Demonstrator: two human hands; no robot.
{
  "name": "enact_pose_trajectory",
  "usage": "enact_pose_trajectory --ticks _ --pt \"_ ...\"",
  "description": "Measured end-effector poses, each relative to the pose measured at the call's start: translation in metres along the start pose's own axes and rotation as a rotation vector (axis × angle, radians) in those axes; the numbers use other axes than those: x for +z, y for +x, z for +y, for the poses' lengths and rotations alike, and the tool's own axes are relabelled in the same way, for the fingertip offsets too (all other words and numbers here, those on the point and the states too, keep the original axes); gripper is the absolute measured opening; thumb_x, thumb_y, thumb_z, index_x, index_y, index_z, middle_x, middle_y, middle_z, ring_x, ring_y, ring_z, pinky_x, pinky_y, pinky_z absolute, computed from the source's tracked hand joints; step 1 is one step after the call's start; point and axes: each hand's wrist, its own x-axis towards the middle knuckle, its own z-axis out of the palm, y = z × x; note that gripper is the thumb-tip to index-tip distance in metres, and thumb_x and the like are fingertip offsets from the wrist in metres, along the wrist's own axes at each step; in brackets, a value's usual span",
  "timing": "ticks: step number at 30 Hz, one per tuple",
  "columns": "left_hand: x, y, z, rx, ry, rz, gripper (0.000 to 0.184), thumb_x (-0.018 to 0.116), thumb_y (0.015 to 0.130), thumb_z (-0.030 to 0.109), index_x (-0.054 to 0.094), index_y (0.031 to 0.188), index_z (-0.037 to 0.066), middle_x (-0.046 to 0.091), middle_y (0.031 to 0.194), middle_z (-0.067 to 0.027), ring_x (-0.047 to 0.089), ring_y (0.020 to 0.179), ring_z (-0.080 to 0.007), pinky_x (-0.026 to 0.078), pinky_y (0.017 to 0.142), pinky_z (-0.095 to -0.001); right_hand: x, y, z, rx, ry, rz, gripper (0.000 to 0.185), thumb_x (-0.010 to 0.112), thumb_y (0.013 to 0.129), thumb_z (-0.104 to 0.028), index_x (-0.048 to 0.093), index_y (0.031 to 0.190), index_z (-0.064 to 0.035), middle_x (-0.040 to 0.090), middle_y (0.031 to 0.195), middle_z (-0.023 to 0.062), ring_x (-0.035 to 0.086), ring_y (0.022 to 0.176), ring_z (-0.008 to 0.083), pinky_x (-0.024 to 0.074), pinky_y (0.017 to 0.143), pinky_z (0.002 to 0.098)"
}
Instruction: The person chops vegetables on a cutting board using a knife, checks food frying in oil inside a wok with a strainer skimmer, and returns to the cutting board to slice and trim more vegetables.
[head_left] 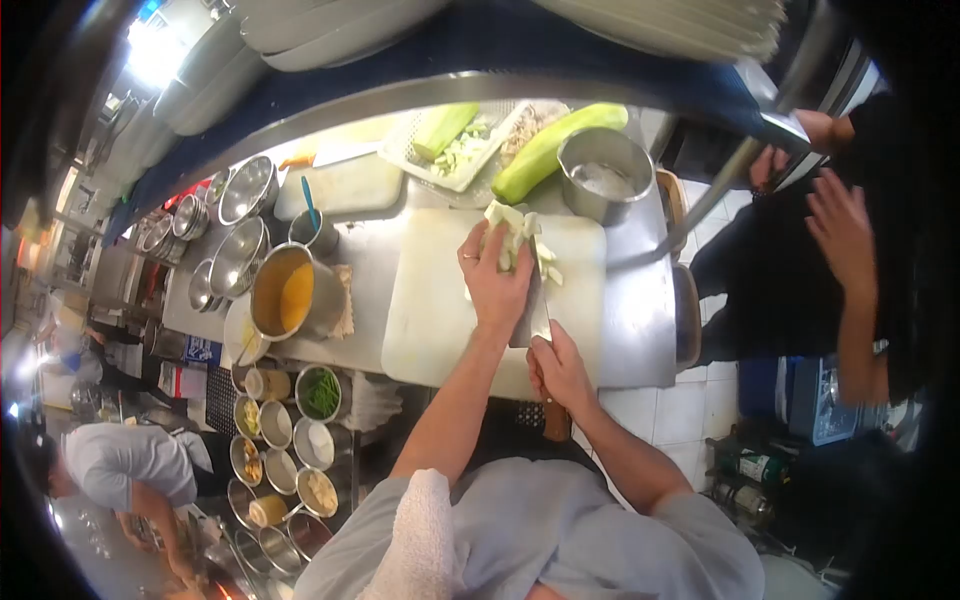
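My right hand (562,372) is wrapped round the wooden handle of a kitchen knife (540,295), whose blade points away from me over a white cutting board (430,330). My left hand (496,280) wears a ring and presses its fingers down on pale green gourd pieces (512,217), just left of the blade. More cut pieces lie along the blade's right side. Beyond the board rests a long, whole green gourd (545,160). A white perforated basket (400,150) holds another gourd and chopped bits.
A metal pot (603,180) stands at the board's far right corner. To the left are a pot of orange liquid (290,292), a second cutting board (360,188) and metal bowls (240,255). Co-workers stand right (800,260) and lower left (130,465). A plate shelf (400,90) hangs overhead.
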Motion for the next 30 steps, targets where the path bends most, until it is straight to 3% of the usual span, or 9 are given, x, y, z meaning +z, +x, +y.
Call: enact_pose_trajectory --ticks 4,7,9,11,15,23,28,29,30 --pt "0.006 0.087 -0.037 0.160 0.055 0.028 0.040 0.074 0.082 0.019 0.066 0.118 0.005 0.054 0.132 -0.0234 0.050 0.119 -0.0417 0.043 0.101 -0.0468 0.029 0.072 -0.043 -0.008 -0.031 0.026 0.010 0.044 0.102 -0.013 0.042 0.098 -0.0043 0.050 0.065 0.0046 0.049 0.045 0.0126 0.0403 0.039 0.0286" --pt "0.026 0.154 -0.073 0.138 0.008 0.122 0.030 0.074 0.080 0.015 0.071 0.108 0.003 0.066 0.113 -0.0219 0.062 0.105 -0.0370 0.047 0.096 -0.0439 0.055 0.139 -0.075 -0.016 -0.104 0.092 0.009 0.046 0.099 -0.012 0.043 0.097 -0.0037 0.052 0.065 0.0050 0.050 0.045 0.0130 0.0414 0.039 0.0296" --pt "0.025 0.192 -0.078 0.010 -0.081 -0.093 0.024 0.073 0.081 0.016 0.073 0.101 0.003 0.070 0.101 -0.0189 0.065 0.097 -0.0362 0.047 0.093 -0.0439 0.068 0.179 -0.083 -0.032 -0.072 0.151 0.008 0.046 0.096 -0.012 0.045 0.096 -0.0038 0.053 0.065 0.0052 0.051 0.046 0.0134 0.0424 0.040 0.0307" --pt "0.052 0.220 -0.144 0.315 0.302 -0.234 0.018 0.069 0.086 0.015 0.072 0.097 0.001 0.072 0.090 -0.0142 0.068 0.088 -0.0314 0.051 0.082 -0.0419 0.073 0.203 -0.091 0.005 -0.073 0.188 0.007 0.046 0.094 -0.012 0.045 0.094 -0.0046 0.053 0.066 0.0052 0.052 0.047 0.0137 0.0433 0.040 0.0318" --pt "0.061 0.254 -0.154 0.183 0.248 -0.334 0.017 0.068 0.087 0.014 0.072 0.097 0.002 0.072 0.089 -0.0135 0.068 0.086 -0.0301 0.052 0.080 -0.0410 0.064 0.194 -0.100 0.110 -0.009 0.230 0.011 0.046 0.092 -0.011 0.044 0.094 -0.0003 0.052 0.064 0.0068 0.054 0.048 0.0153 0.0461 0.042 0.0344" --pt "0.061 0.274 -0.159 0.081 0.177 -0.356 0.015 0.067 0.088 0.014 0.072 0.096 0.002 0.073 0.087 -0.0122 0.069 0.082 -0.0274 0.053 0.076 -0.0393 -0.007 0.059 -0.112 0.256 -0.106 0.309 0.017 0.058 0.098 -0.019 0.050 0.097 -0.0037 0.049 0.065 0.0000 0.050 0.050 0.0074 0.0420 0.041 0.0283" --pt "0.056 0.247 -0.119 0.214 -0.004 -0.299 0.015 0.067 0.089 0.013 0.073 0.096 0.002 0.073 0.086 -0.0113 0.069 0.080 -0.0257 0.053 0.074 -0.0382 -0.062 0.010 -0.051 0.074 -0.687 0.414 0.018 0.063 0.094 -0.014 0.052 0.093 -0.0003 0.059 0.065 0.0171 0.058 0.054 0.0331 0.0455 0.049 0.0407" --pt "0.047 0.225 -0.105 0.243 -0.090 -0.439 0.014 0.067 0.089 0.013 0.073 0.096 0.002 0.073 0.085 -0.0112 0.069 0.080 -0.0254 0.053 0.073 -0.0380 -0.069 0.009 -0.045 0.015 -0.834 0.430 0.019 0.064 0.093 -0.014 0.052 0.092 0.0004 0.060 0.066 0.0216 0.059 0.057 0.0396 0.0462 0.051 0.0434" --pt "0.039 0.199 -0.101 0.291 -0.169 -0.692 0.013 0.067 0.090 0.015 0.073 0.096 0.004 0.074 0.083 -0.0094 0.070 0.075 -0.0203 0.054 0.068 -0.0336 -0.071 0.009 -0.042 0.024 -0.894 0.423 0.019 0.064 0.091 -0.011 0.051 0.097 0.0021 0.060 0.073 0.0298 0.058 0.072 0.0497 0.0460 0.060 0.0504"
